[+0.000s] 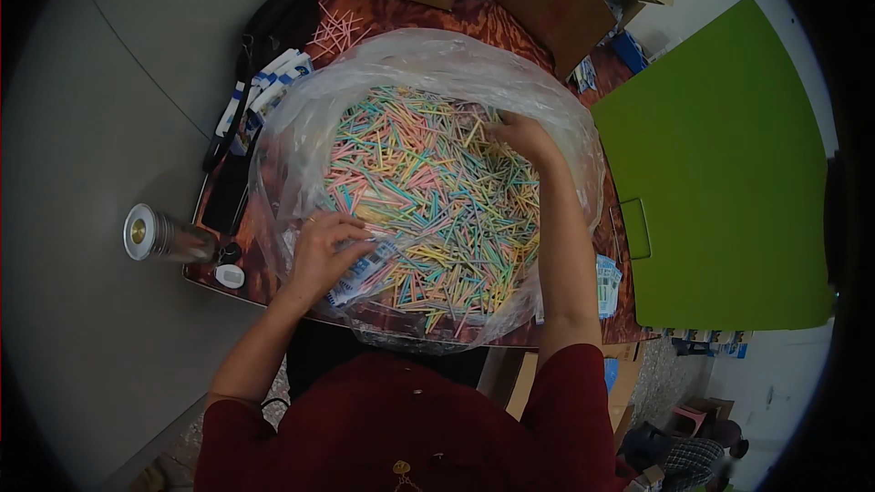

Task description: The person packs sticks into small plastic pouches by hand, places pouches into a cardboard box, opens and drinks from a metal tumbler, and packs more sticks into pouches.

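Pastel sticks in pink, yellow, blue and green fill the wide, clear plastic bag, lying in a loose jumble across its floor. The bag stands open on the dark red patterned table, its crumpled film rising around the heap. At the bag's near left, a blue-and-white packet lies against the sticks; its contents are hard to make out. More loose pink sticks are scattered just beyond the bag's far left side. Cardboard boxes stand behind the bag, their insides mostly out of sight and the rearmost cut off by the view's top edge. Left of the bag is a metal canister.

Film and fingers hide part of the packet. At the bag's near left, the left hand is bent at the wrist, thumb and fingers somewhat apart over the packet; whether they grip it cannot be told. The right arm stretches along the bag's right side, and the right hand reaches in at the far right, fingers lowered toward the sticks. Its fingertips are blurred and shadowed, so their spread and any hold cannot be told.
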